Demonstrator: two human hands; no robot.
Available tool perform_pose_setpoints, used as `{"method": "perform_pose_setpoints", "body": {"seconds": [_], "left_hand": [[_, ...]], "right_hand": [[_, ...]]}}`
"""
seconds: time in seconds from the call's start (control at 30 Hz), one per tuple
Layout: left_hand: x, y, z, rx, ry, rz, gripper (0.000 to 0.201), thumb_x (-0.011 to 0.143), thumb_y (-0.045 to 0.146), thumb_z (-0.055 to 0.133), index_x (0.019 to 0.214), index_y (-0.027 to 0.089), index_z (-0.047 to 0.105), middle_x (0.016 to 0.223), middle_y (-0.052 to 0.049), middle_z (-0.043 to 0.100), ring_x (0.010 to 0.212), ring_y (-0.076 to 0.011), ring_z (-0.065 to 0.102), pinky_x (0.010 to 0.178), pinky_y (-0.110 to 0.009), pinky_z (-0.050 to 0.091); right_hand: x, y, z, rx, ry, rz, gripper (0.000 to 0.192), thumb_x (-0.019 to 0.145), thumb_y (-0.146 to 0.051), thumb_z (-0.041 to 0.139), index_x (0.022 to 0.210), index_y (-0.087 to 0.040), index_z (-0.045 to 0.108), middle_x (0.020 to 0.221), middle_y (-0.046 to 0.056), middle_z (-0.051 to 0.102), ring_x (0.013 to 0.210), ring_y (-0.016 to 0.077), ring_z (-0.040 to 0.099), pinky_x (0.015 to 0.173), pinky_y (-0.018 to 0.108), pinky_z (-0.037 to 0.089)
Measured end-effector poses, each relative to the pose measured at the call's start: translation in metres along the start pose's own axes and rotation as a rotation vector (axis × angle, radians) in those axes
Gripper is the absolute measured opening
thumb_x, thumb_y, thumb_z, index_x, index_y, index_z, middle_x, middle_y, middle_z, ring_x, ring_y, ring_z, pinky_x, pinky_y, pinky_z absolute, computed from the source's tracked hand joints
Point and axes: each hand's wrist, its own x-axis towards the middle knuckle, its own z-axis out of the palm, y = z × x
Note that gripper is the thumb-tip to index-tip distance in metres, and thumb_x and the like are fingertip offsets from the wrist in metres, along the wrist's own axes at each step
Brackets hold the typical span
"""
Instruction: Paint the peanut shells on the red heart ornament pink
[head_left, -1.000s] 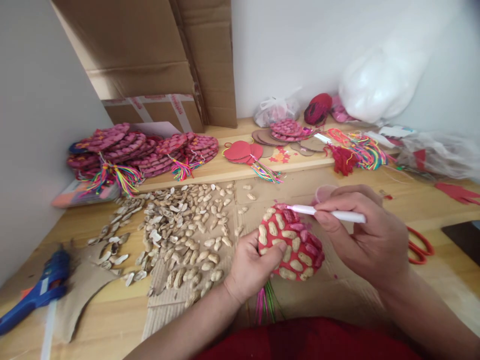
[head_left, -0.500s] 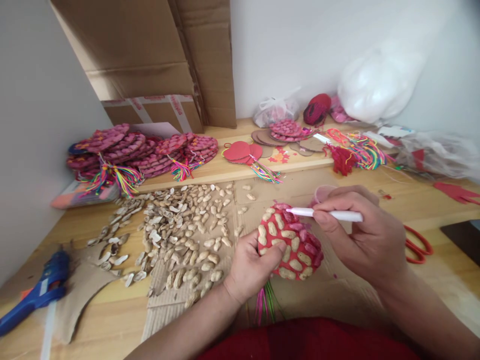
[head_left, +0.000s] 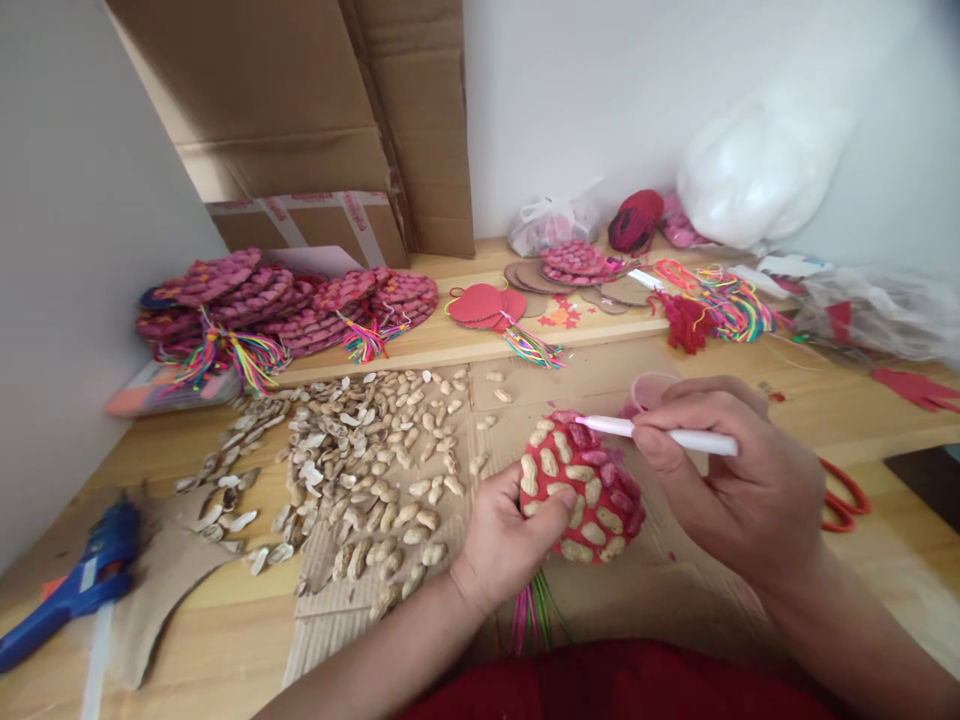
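- The left forearm [head_left: 390, 645], bare, slants up and rightward from the bottom edge.
- The left hand [head_left: 514, 530] grips, its thumb [head_left: 553, 520] laid on top, the other fingers mostly hidden.
- The right forearm [head_left: 862, 620], also bare, slants up and leftward from the lower right corner.
- The right hand [head_left: 739, 480] is curled in a pen-like pinch, apart from the left.
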Motion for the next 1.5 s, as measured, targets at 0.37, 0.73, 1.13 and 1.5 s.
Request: {"method": "perform_pose_setpoints", "body": {"seconds": [0.37,0.73,1.13,1.5], "left_hand": [[-0.003,-0.002,0.002,0.054,-0.024,0.029,0.025,0.086,0.036,0.073,0.094,0.012,0.074,0.084,-0.007,0.076,0.068,-0.0156,0.062,0.068,-0.027,0.053],[-0.003,0.006,0.005,0.130,-0.013,0.091,0.016,0.083,0.027,0.071,0.088,0.012,0.074,0.077,-0.003,0.072,0.063,-0.0118,0.055,0.063,-0.022,0.048],[-0.004,0.003,0.004,0.120,-0.025,0.074,0.018,0.084,0.028,0.071,0.090,0.012,0.074,0.078,-0.003,0.072,0.064,-0.0120,0.056,0.064,-0.023,0.048],[-0.002,0.000,0.002,0.064,-0.024,0.044,0.025,0.085,0.037,0.074,0.091,0.013,0.072,0.082,-0.005,0.074,0.067,-0.0146,0.061,0.067,-0.026,0.052]], "right_hand": [[-0.002,0.000,-0.003,-0.025,-0.034,-0.059,0.013,0.087,-0.023,0.071,0.099,-0.027,0.067,0.087,0.002,0.071,0.096,0.0228,0.066,0.085,0.042,0.050],[0.000,-0.010,-0.004,-0.107,-0.022,-0.201,0.015,0.084,-0.018,0.072,0.098,-0.023,0.068,0.082,0.004,0.071,0.099,0.0261,0.066,0.088,0.045,0.048],[0.000,-0.011,-0.006,-0.109,-0.059,-0.218,0.016,0.084,-0.018,0.072,0.098,-0.025,0.067,0.083,0.003,0.072,0.098,0.0261,0.065,0.088,0.046,0.049],[0.001,-0.013,-0.004,-0.110,-0.101,-0.188,0.019,0.084,-0.020,0.072,0.099,-0.029,0.065,0.082,0.001,0.073,0.095,0.0274,0.066,0.089,0.048,0.051]]}}
